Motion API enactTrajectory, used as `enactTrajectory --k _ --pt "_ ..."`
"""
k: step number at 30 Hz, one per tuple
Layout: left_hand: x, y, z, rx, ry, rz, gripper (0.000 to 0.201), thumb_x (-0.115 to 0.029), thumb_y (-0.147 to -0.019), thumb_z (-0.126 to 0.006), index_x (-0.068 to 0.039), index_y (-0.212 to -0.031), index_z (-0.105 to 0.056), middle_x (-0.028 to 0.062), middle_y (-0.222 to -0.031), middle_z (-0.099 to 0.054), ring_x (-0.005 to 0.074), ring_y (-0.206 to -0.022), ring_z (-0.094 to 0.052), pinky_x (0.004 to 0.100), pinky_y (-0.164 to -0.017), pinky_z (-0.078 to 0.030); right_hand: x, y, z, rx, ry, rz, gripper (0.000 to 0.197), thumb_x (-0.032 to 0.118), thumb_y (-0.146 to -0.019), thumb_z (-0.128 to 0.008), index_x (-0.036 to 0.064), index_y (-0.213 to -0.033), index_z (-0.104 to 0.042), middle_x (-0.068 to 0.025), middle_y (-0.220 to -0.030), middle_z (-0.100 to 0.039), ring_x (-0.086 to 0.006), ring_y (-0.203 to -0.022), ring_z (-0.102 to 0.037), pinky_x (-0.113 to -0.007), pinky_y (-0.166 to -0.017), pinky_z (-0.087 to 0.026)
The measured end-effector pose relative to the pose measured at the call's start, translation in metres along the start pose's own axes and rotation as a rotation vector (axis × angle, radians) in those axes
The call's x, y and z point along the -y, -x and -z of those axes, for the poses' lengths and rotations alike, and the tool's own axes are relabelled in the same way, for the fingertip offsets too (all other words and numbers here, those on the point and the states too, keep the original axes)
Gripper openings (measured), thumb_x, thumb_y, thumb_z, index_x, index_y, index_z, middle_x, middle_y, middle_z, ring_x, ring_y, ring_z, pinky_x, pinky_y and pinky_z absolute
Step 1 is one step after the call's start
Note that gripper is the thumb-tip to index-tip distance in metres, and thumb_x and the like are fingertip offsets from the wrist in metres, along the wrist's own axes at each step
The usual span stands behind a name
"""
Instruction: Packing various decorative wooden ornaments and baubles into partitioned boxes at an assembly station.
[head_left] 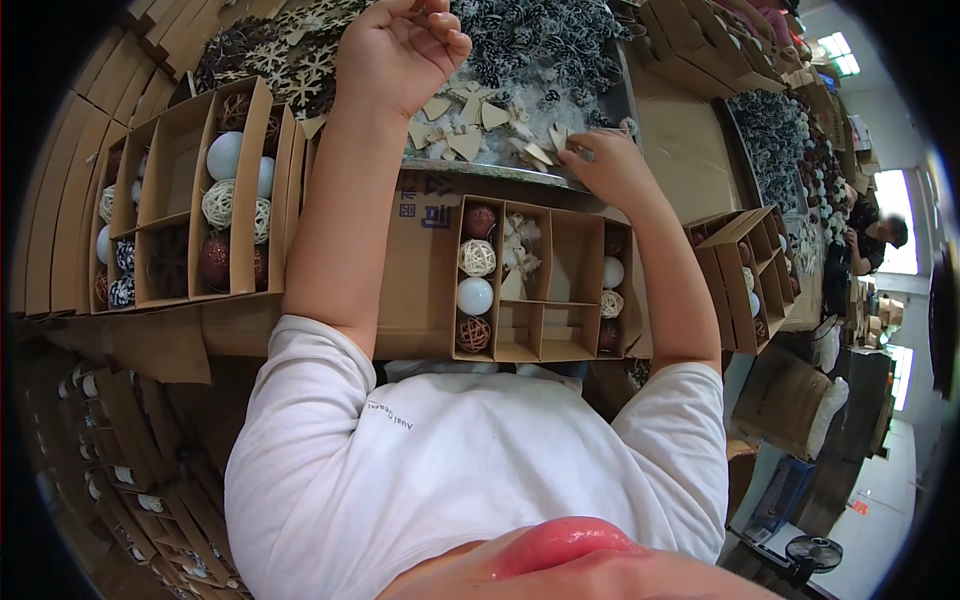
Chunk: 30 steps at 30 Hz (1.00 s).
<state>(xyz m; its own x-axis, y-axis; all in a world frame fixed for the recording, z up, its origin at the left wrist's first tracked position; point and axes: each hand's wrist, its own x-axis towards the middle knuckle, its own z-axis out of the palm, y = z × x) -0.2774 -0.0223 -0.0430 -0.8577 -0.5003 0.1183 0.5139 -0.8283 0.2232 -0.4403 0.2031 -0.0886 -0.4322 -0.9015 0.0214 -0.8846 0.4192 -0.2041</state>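
My right hand (612,168) reaches over the near rim of the metal tray (500,172), thumb and forefinger bent at a pale wooden piece (558,138); I cannot tell whether they are clamped on it. That piece lies by the tray's near edge, right of other wooden cutouts (464,144). My left hand (400,60) hangs over the tray, palm showing, fingers loosely curled; their tips run near the top edge, so I cannot tell what they close on. Between my forearms sits a divided cardboard box (575,255), with a white ball (474,295) in its left column.
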Motion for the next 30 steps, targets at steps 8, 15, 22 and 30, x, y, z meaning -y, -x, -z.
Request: enactTrajectory --k 8,15,22,30 --pt "0.003 0.003 -0.005 -0.011 -0.623 0.038 0.016 -0.015 -0.095 -0.046 -0.005 -0.098 -0.058 0.0070 -0.083 -0.065 0.0173 -0.065 -0.063 0.0316 -0.059 -0.051 -0.020 -0.008 0.011 -0.280 -0.294 -0.082 0.030 0.025 -0.081 -0.065 0.0038 -0.102 -0.068 -0.0167 -0.102 -0.066 -0.0319 -0.106 -0.057 -0.042 -0.087 -0.046" --pt "-0.003 -0.005 0.011 0.249 -0.561 0.117 0.020 -0.015 -0.095 -0.047 -0.003 -0.108 -0.057 0.0081 -0.095 -0.065 0.0194 -0.074 -0.065 0.0336 -0.068 -0.053 -0.050 -0.074 -0.012 -0.463 0.235 0.085 0.028 0.023 -0.079 -0.064 0.0111 -0.104 -0.069 -0.0100 -0.109 -0.065 -0.0273 -0.111 -0.056 -0.049 -0.109 -0.028" --pt "0.010 0.000 -0.001 0.184 -0.829 -0.009 0.024 -0.018 -0.095 -0.046 -0.004 -0.109 -0.059 0.0025 -0.087 -0.062 0.0114 -0.070 -0.057 0.0267 -0.068 -0.049 -0.035 -0.073 0.000 -0.427 0.060 -0.029 0.021 0.023 -0.081 -0.064 0.0075 -0.094 -0.072 -0.0083 -0.092 -0.070 -0.0266 -0.099 -0.063 -0.041 -0.103 -0.037" --pt "0.024 0.040 -0.036 0.499 -1.882 0.153 0.018 -0.010 -0.091 -0.045 -0.003 -0.104 -0.056 -0.0044 -0.066 -0.042 0.0046 -0.057 -0.040 0.0239 -0.052 -0.036 -0.025 -0.029 0.049 -0.497 -0.722 -0.120 0.023 0.022 -0.085 -0.066 0.0011 -0.093 -0.070 -0.0033 -0.079 -0.068 -0.0081 -0.071 -0.058 -0.023 -0.067 -0.046"
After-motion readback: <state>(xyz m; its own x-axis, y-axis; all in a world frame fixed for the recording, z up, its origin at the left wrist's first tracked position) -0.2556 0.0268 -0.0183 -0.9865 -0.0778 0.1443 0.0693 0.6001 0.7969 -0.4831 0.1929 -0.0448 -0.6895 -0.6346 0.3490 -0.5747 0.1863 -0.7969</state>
